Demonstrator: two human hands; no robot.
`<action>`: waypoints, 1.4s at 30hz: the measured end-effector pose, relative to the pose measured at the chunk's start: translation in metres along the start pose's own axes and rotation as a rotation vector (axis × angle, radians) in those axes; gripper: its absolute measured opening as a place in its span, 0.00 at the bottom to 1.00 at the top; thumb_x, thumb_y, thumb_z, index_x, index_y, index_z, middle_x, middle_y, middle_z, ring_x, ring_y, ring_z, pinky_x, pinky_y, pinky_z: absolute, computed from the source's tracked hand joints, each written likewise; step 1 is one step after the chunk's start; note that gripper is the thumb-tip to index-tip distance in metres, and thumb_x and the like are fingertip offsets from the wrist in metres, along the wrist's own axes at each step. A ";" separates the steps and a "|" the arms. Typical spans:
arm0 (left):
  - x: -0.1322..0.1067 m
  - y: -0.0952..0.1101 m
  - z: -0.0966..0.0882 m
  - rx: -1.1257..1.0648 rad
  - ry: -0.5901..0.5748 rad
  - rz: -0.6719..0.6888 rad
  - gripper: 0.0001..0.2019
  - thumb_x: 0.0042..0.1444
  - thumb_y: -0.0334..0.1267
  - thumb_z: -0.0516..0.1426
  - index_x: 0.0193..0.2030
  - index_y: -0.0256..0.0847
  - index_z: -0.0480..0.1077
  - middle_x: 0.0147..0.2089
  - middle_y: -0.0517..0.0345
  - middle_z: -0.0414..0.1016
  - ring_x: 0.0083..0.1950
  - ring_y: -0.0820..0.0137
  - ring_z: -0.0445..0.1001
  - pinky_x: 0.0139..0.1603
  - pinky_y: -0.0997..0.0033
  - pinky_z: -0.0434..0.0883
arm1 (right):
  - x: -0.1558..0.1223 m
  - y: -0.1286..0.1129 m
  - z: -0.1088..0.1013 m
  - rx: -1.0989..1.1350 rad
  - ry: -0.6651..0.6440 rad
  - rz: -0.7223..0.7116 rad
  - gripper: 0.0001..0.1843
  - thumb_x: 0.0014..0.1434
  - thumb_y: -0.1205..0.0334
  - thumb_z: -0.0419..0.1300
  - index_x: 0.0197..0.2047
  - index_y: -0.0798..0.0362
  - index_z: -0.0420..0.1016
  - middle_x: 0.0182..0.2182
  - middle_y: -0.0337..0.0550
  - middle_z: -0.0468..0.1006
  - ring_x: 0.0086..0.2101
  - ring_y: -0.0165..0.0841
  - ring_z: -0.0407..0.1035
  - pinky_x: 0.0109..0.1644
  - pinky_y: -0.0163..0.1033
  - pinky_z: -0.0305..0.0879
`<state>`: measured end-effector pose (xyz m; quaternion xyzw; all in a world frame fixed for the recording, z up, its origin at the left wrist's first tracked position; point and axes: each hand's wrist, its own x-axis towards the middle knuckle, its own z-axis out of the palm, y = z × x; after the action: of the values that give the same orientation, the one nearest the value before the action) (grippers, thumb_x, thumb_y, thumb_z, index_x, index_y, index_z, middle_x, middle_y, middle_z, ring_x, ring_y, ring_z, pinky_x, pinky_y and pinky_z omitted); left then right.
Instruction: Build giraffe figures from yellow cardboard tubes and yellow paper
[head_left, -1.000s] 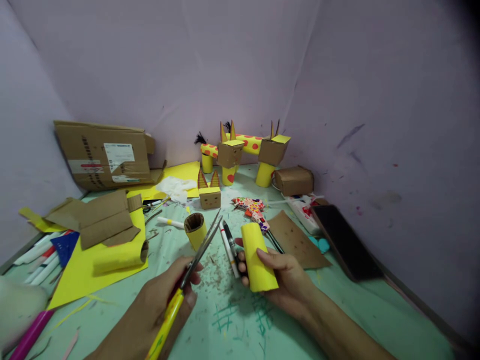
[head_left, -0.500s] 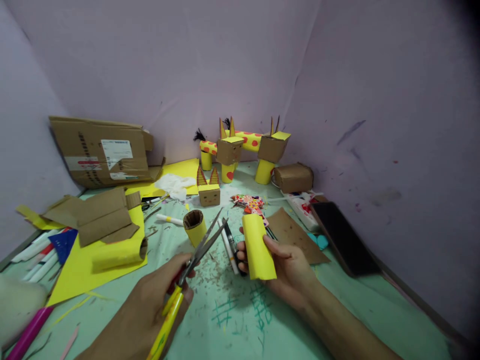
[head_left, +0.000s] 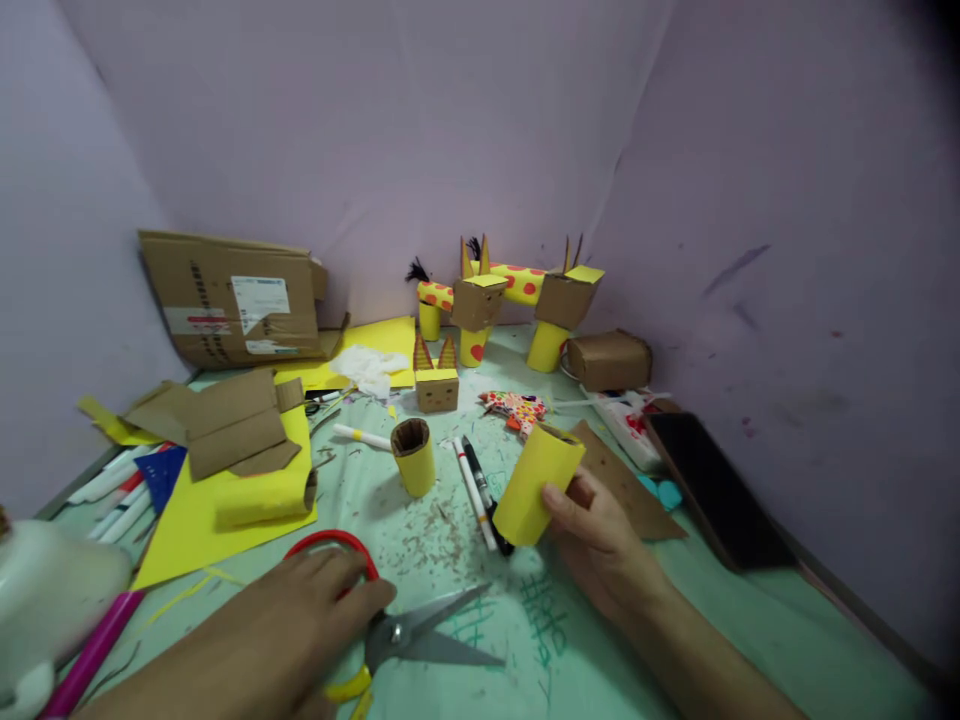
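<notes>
My left hand [head_left: 322,610] is at the handles of a pair of scissors [head_left: 397,632], its fingers round the red loop. The blades are spread and point right, low over the table; I cannot tell whether they touch it. My right hand [head_left: 592,520] grips a cardboard tube wrapped in yellow paper [head_left: 538,485], tilted, with its open top edge turned up and right. Between the hands and farther back, a shorter yellow tube [head_left: 414,462] stands upright. A white marker [head_left: 474,497] and a black pen [head_left: 480,475] lie left of the held tube.
Yellow-and-cardboard animal figures [head_left: 480,305] stand at the back, with a small eared box head [head_left: 436,392] before them. Cardboard scraps [head_left: 232,425], yellow paper [head_left: 180,550] and another yellow tube [head_left: 262,500] lie left. A phone [head_left: 712,490] lies right. A white bottle [head_left: 60,600] is front left.
My left hand has lowered the scissors and turned their blades to the right. My right hand has tilted the yellow tube so its top leans right. The view has shifted slightly left.
</notes>
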<state>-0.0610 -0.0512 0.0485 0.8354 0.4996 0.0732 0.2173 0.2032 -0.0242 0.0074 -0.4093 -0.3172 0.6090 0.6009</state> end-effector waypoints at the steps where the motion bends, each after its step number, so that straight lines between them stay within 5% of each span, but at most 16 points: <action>1: 0.002 -0.003 -0.005 -0.084 0.027 -0.021 0.21 0.43 0.36 0.55 0.47 0.51 0.73 0.50 0.51 0.75 0.49 0.55 0.71 0.51 0.58 0.67 | 0.001 0.000 0.003 -0.042 -0.007 -0.035 0.24 0.41 0.55 0.71 0.42 0.52 0.74 0.39 0.46 0.78 0.41 0.42 0.71 0.46 0.45 0.66; 3: 0.014 -0.009 -0.013 -0.259 0.116 -0.160 0.21 0.50 0.43 0.54 0.54 0.50 0.67 0.50 0.51 0.74 0.49 0.58 0.72 0.51 0.57 0.68 | 0.005 -0.003 0.012 -0.119 -0.054 -0.069 0.22 0.43 0.57 0.70 0.43 0.51 0.73 0.40 0.45 0.78 0.43 0.41 0.70 0.48 0.45 0.65; 5: 0.034 -0.013 -0.016 -0.449 0.199 -0.222 0.30 0.47 0.43 0.58 0.59 0.44 0.59 0.53 0.47 0.71 0.51 0.58 0.71 0.51 0.55 0.68 | 0.013 -0.005 0.023 -0.178 -0.139 -0.073 0.21 0.45 0.59 0.69 0.43 0.50 0.72 0.40 0.44 0.77 0.43 0.41 0.70 0.48 0.46 0.65; 9: 0.080 -0.019 0.002 -0.806 0.239 -0.119 0.35 0.40 0.37 0.62 0.57 0.37 0.56 0.60 0.40 0.63 0.59 0.57 0.65 0.54 0.58 0.67 | 0.035 -0.001 0.044 -0.300 -0.237 -0.161 0.20 0.46 0.66 0.65 0.43 0.49 0.69 0.41 0.42 0.76 0.43 0.39 0.69 0.48 0.45 0.66; 13: 0.100 -0.024 0.018 -0.827 0.275 -0.010 0.32 0.41 0.34 0.61 0.55 0.37 0.59 0.55 0.46 0.70 0.53 0.60 0.71 0.53 0.60 0.67 | 0.052 0.015 0.052 -0.449 -0.281 -0.215 0.22 0.46 0.69 0.61 0.47 0.50 0.69 0.43 0.43 0.75 0.43 0.38 0.69 0.49 0.45 0.64; 24: 0.082 -0.038 0.018 -0.739 0.362 -0.161 0.17 0.42 0.38 0.60 0.41 0.37 0.66 0.40 0.54 0.76 0.41 0.62 0.73 0.43 0.63 0.70 | 0.061 0.041 0.059 -0.793 -0.418 -0.308 0.23 0.51 0.69 0.58 0.52 0.51 0.67 0.43 0.44 0.75 0.42 0.39 0.68 0.49 0.46 0.64; 42: 0.084 -0.035 0.016 -0.709 0.295 -0.230 0.16 0.41 0.39 0.60 0.39 0.36 0.69 0.40 0.52 0.79 0.42 0.59 0.76 0.43 0.62 0.71 | 0.058 0.047 0.054 -0.882 -0.414 -0.345 0.18 0.52 0.69 0.57 0.48 0.53 0.70 0.42 0.47 0.77 0.37 0.39 0.68 0.42 0.43 0.62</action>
<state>-0.0425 0.0308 0.0115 0.6276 0.5594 0.3355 0.4250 0.1368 0.0353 -0.0151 -0.4363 -0.7189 0.3779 0.3874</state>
